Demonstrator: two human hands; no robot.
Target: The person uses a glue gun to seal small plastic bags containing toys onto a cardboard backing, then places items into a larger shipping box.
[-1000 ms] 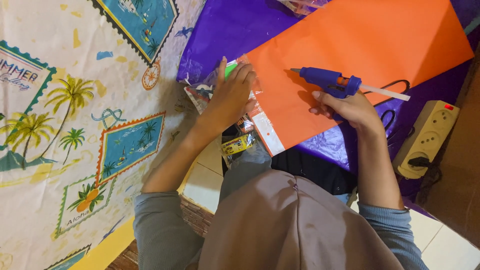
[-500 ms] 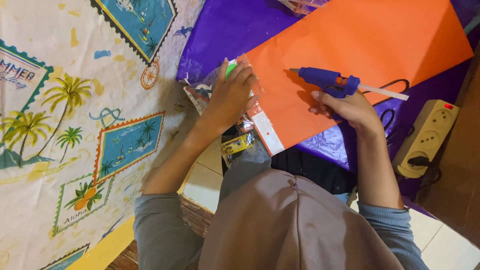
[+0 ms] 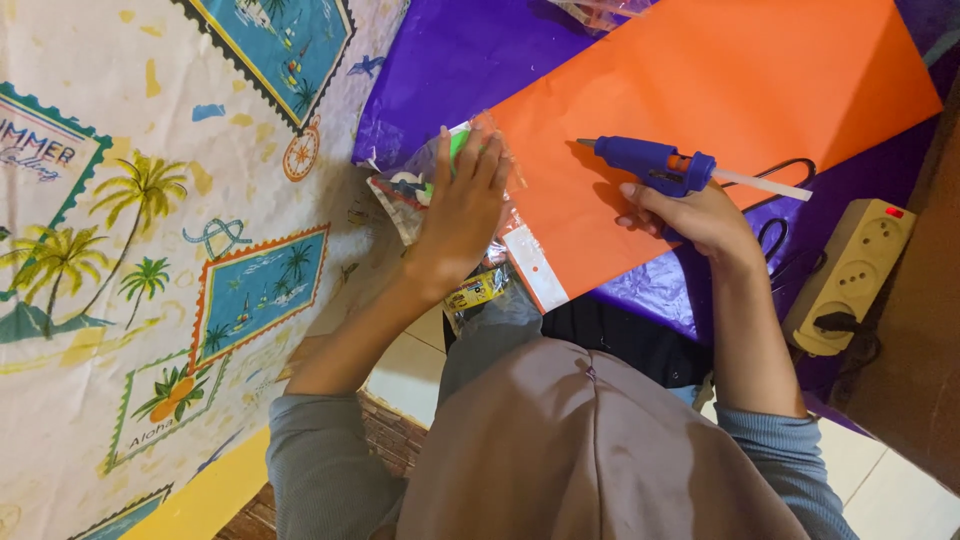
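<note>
My right hand (image 3: 700, 215) grips a blue hot glue gun (image 3: 652, 165) with a white glue stick sticking out of its back. The nozzle points left over a large orange paper sheet (image 3: 720, 90). My left hand (image 3: 462, 210) lies flat, fingers spread, on clear plastic packets (image 3: 415, 185) at the orange sheet's left edge, with a green item under the fingertips. A purple sheet (image 3: 450, 60) lies beneath the orange one.
A patterned cloth with palm trees and stamp motifs (image 3: 150, 200) covers the left. A beige power strip (image 3: 850, 275) with a plug sits at right, black scissors (image 3: 785, 245) beside it. Small packets (image 3: 478, 290) lie near my wrist. A brown edge (image 3: 925, 340) borders the right.
My left hand has shifted slightly on the plastic packets. The right hand and glue gun have stayed almost still.
</note>
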